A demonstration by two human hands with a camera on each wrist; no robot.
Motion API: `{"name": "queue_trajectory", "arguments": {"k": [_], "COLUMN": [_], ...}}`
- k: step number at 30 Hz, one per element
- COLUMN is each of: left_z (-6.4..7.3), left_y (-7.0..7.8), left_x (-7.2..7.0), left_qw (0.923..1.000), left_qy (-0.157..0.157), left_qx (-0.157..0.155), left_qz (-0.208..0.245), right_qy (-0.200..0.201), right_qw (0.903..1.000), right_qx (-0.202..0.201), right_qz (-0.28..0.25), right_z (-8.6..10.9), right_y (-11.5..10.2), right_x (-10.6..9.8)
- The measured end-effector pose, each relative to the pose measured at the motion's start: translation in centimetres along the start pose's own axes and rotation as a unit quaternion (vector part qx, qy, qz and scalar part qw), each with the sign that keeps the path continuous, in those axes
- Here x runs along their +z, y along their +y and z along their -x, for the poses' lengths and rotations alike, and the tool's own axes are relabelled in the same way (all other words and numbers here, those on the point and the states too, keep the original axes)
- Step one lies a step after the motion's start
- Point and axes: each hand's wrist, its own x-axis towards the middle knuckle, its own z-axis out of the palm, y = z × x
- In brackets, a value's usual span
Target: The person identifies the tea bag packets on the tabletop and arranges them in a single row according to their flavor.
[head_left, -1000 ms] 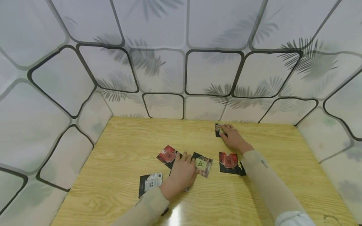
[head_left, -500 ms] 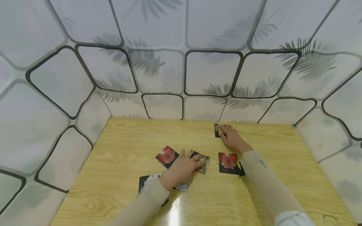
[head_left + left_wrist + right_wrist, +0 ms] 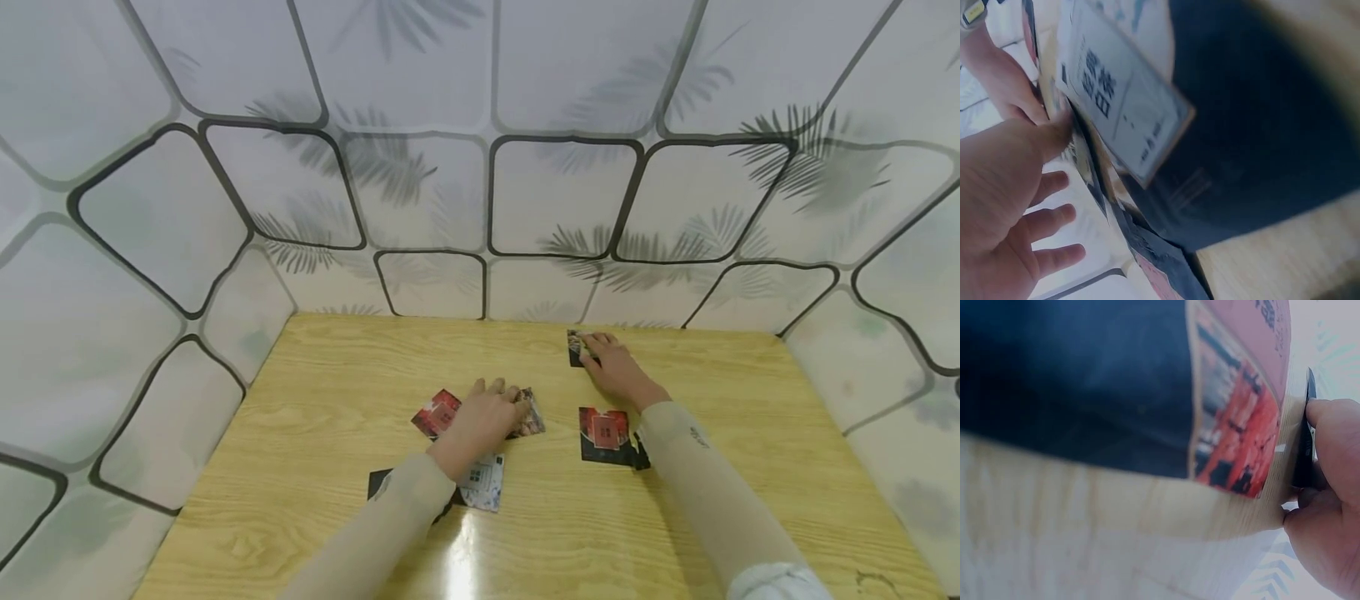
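My left hand (image 3: 483,417) lies over a dark sachet with a brown pattern (image 3: 531,414), its fingers spread on top and hiding much of it. Under that wrist a black-and-white sachet (image 3: 480,482) shows in part; its pale label (image 3: 1116,94) fills the left wrist view. A red-and-black sachet (image 3: 435,412) sits just left of the left hand. Farther back, my right hand (image 3: 617,367) rests its fingers on another dark patterned sachet (image 3: 575,347), covering the right side of it. Nearer me, beside the right sleeve, lies a second red-and-black sachet (image 3: 604,433).
Another black sachet (image 3: 378,482) pokes out left of the left sleeve. All lie on a light wooden table (image 3: 322,400), enclosed at the back and sides by a patterned cloth wall (image 3: 427,192). Dark scribble marks (image 3: 877,582) show at the front right.
The left hand has pushed the brown-patterned sachet away from me and slightly left, uncovering more of the black-and-white sachet beneath its wrist. The right hand has stayed in place.
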Motion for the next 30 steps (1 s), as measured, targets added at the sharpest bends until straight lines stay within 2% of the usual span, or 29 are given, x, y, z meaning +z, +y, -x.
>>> {"name": "queue_trajectory", "arguments": {"k": [6,16,21,26,30], "left_z": [-0.6,-0.4,-0.8,-1.9,-2.7], "left_y": [-1.0,-2.9,-2.5,-1.7,-1.4], "left_x": [0.3,0.5,0.6,0.8,0.7], "left_qw": [0.9989,0.995,0.9956,0.9951,0.9931], "left_qy": [-0.013,-0.066,-0.059,-0.042,-0.05], "left_qx": [-0.016,0.002,-0.025,-0.051,-0.065], "left_qz": [0.042,0.074,0.068,0.073,0.083], "right_qy": [-0.007,0.001,-0.006,-0.006,-0.01], "right_qw": [1.0,0.9999,1.0,1.0,0.9999], "right_qx": [0.003,-0.01,-0.008,-0.001,0.002], "right_qz": [-0.004,0.007,0.0,-0.001,-0.004], "right_z": [-0.2,-0.7,-0.7,-0.3,0.0], "right_y": [-0.4,-0.4,-0.4,-0.1,-0.1], "right_x": [0.1,0.4,0.6,0.3,-0.3]}}
